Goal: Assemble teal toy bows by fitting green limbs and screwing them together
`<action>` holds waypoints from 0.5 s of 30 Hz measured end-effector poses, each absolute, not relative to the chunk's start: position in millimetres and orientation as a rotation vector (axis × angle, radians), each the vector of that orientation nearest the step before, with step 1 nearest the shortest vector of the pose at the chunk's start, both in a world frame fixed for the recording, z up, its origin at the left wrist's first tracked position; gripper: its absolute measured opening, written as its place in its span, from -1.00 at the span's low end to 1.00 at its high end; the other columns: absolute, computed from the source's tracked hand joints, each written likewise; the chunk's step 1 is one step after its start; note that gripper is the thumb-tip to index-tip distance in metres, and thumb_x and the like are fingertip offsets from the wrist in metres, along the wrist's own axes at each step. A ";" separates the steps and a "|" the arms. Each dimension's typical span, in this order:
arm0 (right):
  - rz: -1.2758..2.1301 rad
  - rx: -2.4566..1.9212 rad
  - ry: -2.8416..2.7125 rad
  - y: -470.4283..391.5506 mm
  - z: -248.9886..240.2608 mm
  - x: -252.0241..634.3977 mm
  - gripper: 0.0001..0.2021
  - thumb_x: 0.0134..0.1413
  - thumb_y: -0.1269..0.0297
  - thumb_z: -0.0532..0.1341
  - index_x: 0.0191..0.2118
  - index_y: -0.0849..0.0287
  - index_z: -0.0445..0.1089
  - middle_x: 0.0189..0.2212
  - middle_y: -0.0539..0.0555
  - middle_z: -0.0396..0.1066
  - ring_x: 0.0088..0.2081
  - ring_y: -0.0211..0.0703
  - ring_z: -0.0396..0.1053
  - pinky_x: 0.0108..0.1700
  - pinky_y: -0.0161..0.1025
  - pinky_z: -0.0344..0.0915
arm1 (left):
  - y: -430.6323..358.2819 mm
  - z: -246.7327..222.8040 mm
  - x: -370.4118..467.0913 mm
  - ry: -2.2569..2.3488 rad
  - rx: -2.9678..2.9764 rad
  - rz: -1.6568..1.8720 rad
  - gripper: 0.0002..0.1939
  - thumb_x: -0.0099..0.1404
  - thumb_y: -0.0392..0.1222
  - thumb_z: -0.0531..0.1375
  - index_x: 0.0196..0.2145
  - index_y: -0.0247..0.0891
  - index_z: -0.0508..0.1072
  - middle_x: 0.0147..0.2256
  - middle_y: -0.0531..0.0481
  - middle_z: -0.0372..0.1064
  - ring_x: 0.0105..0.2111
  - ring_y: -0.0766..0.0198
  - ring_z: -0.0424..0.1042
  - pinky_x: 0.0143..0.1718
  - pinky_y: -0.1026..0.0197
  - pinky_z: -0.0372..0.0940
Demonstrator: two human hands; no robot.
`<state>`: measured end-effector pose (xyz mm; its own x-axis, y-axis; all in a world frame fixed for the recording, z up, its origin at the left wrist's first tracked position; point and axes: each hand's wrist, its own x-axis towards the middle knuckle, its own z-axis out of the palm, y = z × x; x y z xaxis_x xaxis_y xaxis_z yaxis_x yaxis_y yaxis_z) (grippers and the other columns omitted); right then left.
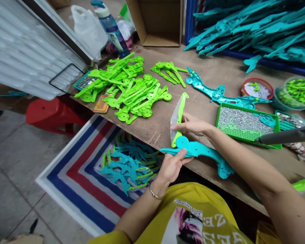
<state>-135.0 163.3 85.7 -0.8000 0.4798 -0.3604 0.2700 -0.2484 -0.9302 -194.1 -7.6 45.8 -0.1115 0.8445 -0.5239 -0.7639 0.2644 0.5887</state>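
My left hand (171, 166) grips a long turquoise plastic part (199, 148) near its pointed end, thumb on top. A green arm with a clear grey blade (178, 118) stands up from that end, and my right hand (193, 124) pinches it between thumb and fingers. The green arm's lower end meets the turquoise part beside its round disc; whether they are joined I cannot tell. Behind my right hand, another turquoise part (218, 93) lies on the table with its inner side up.
Loose green arms (142, 98) are piled on the table (152, 130) at left. A green tray of small screws (244, 120) sits at right, under a dark tool (287, 135). A blue crate (190, 23) holds turquoise parts. Below left, a striped bag (73, 173) contains assembled pieces.
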 end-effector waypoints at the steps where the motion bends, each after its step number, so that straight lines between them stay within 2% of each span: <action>1: 2.155 -0.924 -1.918 163.8 84.8 -135.8 -0.66 -0.14 0.24 0.38 -0.26 0.15 0.27 -0.36 0.00 0.34 -0.35 -0.22 0.25 -0.36 -0.25 0.26 | -7.6 45.7 -191.9 0.977 0.102 1.346 -0.56 -0.04 -0.02 0.53 -0.25 -0.30 0.60 -0.24 -0.11 0.62 -0.17 0.04 0.59 0.02 -0.13 0.44; 4: 1.992 -0.848 -2.255 166.9 81.4 -139.5 -0.67 -0.18 0.29 0.39 -0.25 0.18 0.32 -0.26 0.03 0.38 -0.25 -0.16 0.28 -0.20 -0.19 0.31 | -7.3 44.3 -185.2 0.964 0.089 1.304 -0.56 -0.08 -0.03 0.55 -0.28 -0.30 0.60 -0.27 -0.11 0.62 -0.20 0.04 0.60 0.01 -0.11 0.45; 8: 1.932 -0.785 -2.501 170.3 77.6 -141.2 -0.75 -0.09 0.25 0.37 -0.28 0.20 0.36 -0.32 0.01 0.40 -0.30 -0.18 0.27 -0.26 -0.24 0.29 | -6.9 40.5 -176.3 0.955 0.087 1.324 -0.55 -0.06 -0.03 0.54 -0.25 -0.30 0.60 -0.24 -0.11 0.61 -0.17 0.04 0.59 0.02 -0.10 0.44; 11: 1.861 -0.892 -2.531 167.7 75.0 -137.6 -0.66 -0.07 0.23 0.39 -0.16 0.23 0.40 -0.21 0.06 0.46 -0.23 -0.14 0.33 -0.19 -0.24 0.32 | -6.9 37.2 -169.6 0.944 0.053 1.346 -0.58 -0.03 -0.04 0.53 -0.27 -0.32 0.59 -0.23 -0.10 0.61 -0.17 0.07 0.58 0.02 -0.09 0.44; 13: 1.883 -0.907 -2.503 164.7 74.4 -131.5 -0.62 0.03 0.15 0.36 -0.08 0.26 0.42 -0.12 0.11 0.48 -0.18 -0.11 0.35 -0.14 -0.22 0.33 | -7.1 35.3 -166.2 0.939 0.038 1.375 -0.61 -0.02 -0.06 0.53 -0.29 -0.31 0.59 -0.23 -0.07 0.60 -0.18 0.11 0.58 0.02 -0.09 0.44; 15: 1.966 -0.905 -2.425 162.4 76.9 -120.7 -0.59 0.19 -0.01 0.23 -0.10 0.28 0.44 -0.14 0.15 0.49 -0.21 -0.13 0.38 -0.15 -0.21 0.35 | -7.3 33.6 -164.5 0.935 0.047 1.400 -0.63 -0.01 -0.09 0.52 -0.29 -0.32 0.58 -0.24 -0.06 0.60 -0.19 0.12 0.58 0.03 -0.09 0.44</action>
<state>-120.7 162.4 76.9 -0.8393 0.3487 -0.4170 0.4802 0.1160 -0.8695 -164.5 -7.3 33.6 -0.1119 0.8433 -0.5257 -0.8088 0.2301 0.5413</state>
